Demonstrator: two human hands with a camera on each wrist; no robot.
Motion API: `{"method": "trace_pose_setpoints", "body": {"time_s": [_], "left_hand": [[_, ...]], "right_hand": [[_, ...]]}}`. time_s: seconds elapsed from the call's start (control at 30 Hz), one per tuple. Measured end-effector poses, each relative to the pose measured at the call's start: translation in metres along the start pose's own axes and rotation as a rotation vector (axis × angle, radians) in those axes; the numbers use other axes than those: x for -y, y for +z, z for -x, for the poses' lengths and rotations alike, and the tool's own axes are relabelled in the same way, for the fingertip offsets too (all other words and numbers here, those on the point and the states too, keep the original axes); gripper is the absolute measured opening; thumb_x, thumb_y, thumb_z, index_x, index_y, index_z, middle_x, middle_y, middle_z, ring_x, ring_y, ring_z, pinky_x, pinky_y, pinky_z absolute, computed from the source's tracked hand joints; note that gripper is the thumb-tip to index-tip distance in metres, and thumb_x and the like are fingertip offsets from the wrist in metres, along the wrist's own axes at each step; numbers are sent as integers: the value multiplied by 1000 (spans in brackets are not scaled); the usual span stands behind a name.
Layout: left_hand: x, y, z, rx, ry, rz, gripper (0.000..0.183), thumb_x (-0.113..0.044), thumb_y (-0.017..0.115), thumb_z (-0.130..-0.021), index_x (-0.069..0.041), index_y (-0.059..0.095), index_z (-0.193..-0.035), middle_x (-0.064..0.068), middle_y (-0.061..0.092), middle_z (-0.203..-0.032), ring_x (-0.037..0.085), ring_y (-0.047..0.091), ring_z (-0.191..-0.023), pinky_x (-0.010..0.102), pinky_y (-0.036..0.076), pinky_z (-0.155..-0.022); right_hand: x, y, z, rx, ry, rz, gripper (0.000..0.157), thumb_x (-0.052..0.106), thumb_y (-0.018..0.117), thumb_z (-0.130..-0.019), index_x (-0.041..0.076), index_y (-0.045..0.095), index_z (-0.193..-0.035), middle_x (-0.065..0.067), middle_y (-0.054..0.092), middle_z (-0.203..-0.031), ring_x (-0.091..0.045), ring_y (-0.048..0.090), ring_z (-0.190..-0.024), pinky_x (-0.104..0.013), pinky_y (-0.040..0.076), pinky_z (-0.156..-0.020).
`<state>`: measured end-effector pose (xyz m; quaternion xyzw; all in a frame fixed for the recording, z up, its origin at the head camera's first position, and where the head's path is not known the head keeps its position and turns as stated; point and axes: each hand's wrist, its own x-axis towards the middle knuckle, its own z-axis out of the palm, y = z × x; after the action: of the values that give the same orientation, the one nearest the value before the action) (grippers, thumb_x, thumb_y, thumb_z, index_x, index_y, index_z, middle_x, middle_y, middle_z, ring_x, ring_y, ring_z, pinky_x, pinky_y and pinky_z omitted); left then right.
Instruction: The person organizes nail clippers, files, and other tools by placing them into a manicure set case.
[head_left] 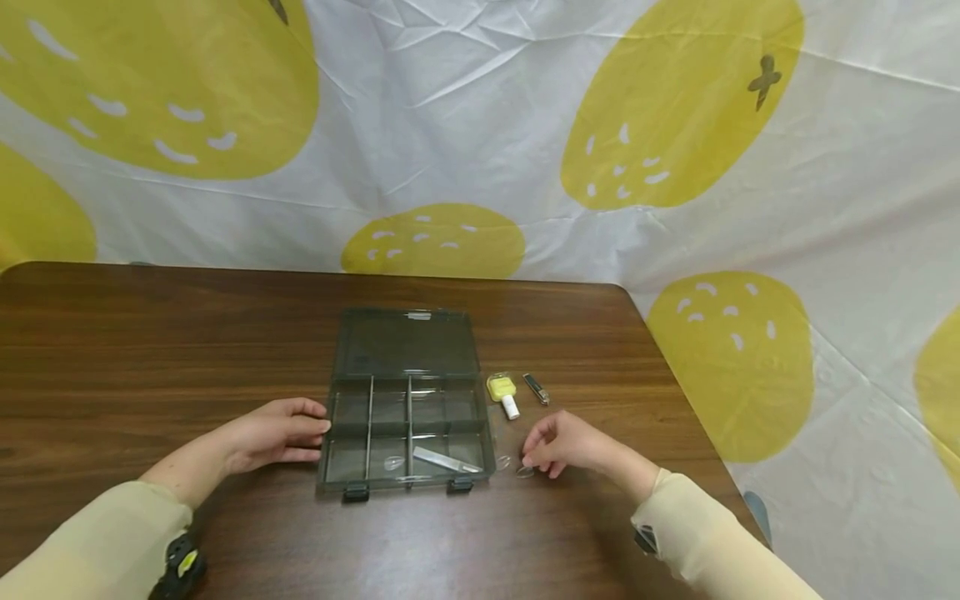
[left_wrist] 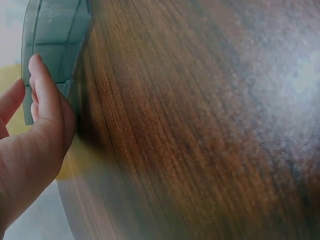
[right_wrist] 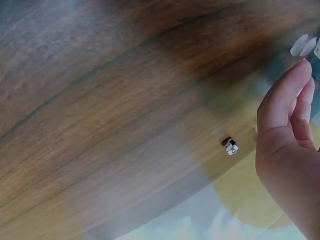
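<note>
A grey see-through compartment box (head_left: 390, 427) lies with its lid (head_left: 405, 343) folded back. My left hand (head_left: 276, 435) rests its fingertips against the box's left side, fingers mostly straight. To the right of the box, my right hand (head_left: 566, 442) pinches with bent fingers at a small clear oval piece (head_left: 524, 472). A second clear oval piece (head_left: 503, 462) lies between that hand and the box. The right wrist view shows two clear oval pieces (right_wrist: 299, 45) at the fingertips. Inside the box are a clear drop-shaped piece (head_left: 393, 462) and a pale flat strip (head_left: 446, 460).
Beyond the right hand lie a nail clipper (head_left: 536, 388) and a yellow item with a white end (head_left: 504, 395). All of it stands on a brown wooden table (head_left: 187, 350). A white cloth with yellow shapes (head_left: 465, 125) hangs behind the table and along its right side.
</note>
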<state>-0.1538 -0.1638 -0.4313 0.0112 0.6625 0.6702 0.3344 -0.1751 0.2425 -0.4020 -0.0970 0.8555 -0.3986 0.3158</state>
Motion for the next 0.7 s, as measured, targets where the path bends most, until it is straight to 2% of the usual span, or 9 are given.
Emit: {"method": "trace_pose_setpoints", "body": {"time_s": [0.13,0.5,0.6,0.7], "left_hand": [[0,0,0,3,1,-3,49,-12,50,-94,12,25,-128,2,45,-100,10,51,-90,27,55,-84],[0,-1,0,4,-2,-2,48,-13,51,-95,12,25,-128,2,46,-100,10,51,-90,27,55,-84],[0,-1,0,4,-4,-3,48,-13,51,-95,11,26,-128,2,46,-100,10,51,-90,27,56,-84],[1,-1,0,4,-4,-3,47,-13,51,-95,11,26,-128,2,46,-100,10,51,-90,27,56,-84]], "right_hand": [[-1,4,1,-8,1,60,17,9,73,-77,-3,64,-84,2,57,-61,-8,53,-56,-24,52,-50],[4,16,0,-103,-17,276,13,5,77,-70,4,64,-69,7,56,-57,-7,49,-47,-22,49,-43],[3,15,-2,-85,-17,290,12,4,76,-71,4,65,-68,7,54,-57,-7,49,-46,-23,50,-44],[2,10,-2,-43,-6,249,10,4,75,-72,2,65,-70,4,54,-57,-8,51,-48,-25,53,-47]]}}
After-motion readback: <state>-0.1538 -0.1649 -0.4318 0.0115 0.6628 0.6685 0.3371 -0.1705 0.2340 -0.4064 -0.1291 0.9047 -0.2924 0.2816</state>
